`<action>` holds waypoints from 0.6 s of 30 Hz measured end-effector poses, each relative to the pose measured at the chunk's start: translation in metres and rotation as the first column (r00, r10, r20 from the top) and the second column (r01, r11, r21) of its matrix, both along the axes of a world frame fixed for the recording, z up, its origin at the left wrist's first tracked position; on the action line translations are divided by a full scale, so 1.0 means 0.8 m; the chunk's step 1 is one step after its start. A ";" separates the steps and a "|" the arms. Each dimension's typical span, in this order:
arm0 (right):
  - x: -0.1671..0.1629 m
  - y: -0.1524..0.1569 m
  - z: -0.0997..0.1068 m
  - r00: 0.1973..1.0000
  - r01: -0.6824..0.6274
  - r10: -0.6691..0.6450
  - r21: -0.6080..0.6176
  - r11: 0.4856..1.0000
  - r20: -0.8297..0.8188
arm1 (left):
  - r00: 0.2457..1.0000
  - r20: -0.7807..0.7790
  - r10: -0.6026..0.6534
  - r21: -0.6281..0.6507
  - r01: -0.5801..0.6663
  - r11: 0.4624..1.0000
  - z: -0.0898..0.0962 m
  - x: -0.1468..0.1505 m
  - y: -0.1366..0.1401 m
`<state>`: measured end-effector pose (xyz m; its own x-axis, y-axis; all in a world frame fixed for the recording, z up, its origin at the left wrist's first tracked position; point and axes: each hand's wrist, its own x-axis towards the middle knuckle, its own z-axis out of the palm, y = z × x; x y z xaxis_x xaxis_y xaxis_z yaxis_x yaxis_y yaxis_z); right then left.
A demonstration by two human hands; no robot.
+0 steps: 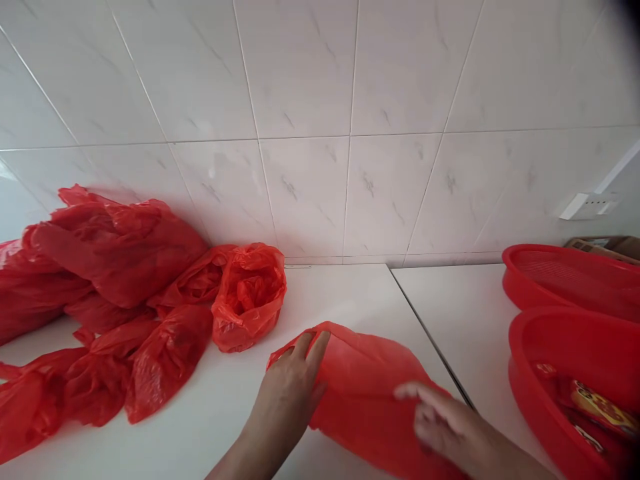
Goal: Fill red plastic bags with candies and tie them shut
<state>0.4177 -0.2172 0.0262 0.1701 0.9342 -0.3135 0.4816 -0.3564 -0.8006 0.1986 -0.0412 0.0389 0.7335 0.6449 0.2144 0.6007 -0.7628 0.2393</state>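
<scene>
A red plastic bag (370,373) lies spread out, largely flat, on the white tabletop in front of me. My left hand (287,387) holds its left end, fingers over the upper edge and thumb on the near side. Above the bag's right part is my right hand (445,427), a little blurred. Its index finger points left, the other fingers are loosely curled, and I see nothing in them. Whether it touches the plastic I cannot tell. Beyond my left hand an opened red plastic bag (250,297) stands upright with crumpled red plastic inside.
Several filled red bags (130,253) are heaped at the left by the tiled wall (305,180). Two red plastic baskets (520,333) stand at the right, the nearer holding snack packets (600,407). A seam (430,333) divides the tabletop. A socket (590,205) is on the wall.
</scene>
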 end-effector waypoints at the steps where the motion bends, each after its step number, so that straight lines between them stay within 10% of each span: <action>1: 0.008 0.008 0.002 0.996 0.073 -0.074 -0.016 0.997 -0.042 | 0.999 -0.037 0.002 -0.042 -0.004 0.999 -0.003 0.001 0.002; 8: 0.051 0.064 -0.046 0.896 0.202 -0.218 -0.081 0.976 -0.387 | 0.994 -0.107 -0.019 -0.387 -0.024 0.922 -0.046 0.003 0.020; 14: 0.063 0.065 -0.073 0.622 0.329 -0.235 -0.023 0.944 -0.747 | 0.986 0.157 0.054 -0.458 0.025 0.889 -0.074 -0.004 0.041; 18: 0.068 0.063 -0.079 0.676 0.421 -0.212 0.135 0.897 -0.706 | 0.946 0.288 0.146 -0.490 0.015 0.871 -0.094 -0.012 0.051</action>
<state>0.4725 -0.1667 -0.0368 0.3188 0.9237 -0.2124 -0.3085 -0.1108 -0.9447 0.1888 0.0000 -0.0361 0.6345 0.7696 0.0718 0.4798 -0.4650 0.7440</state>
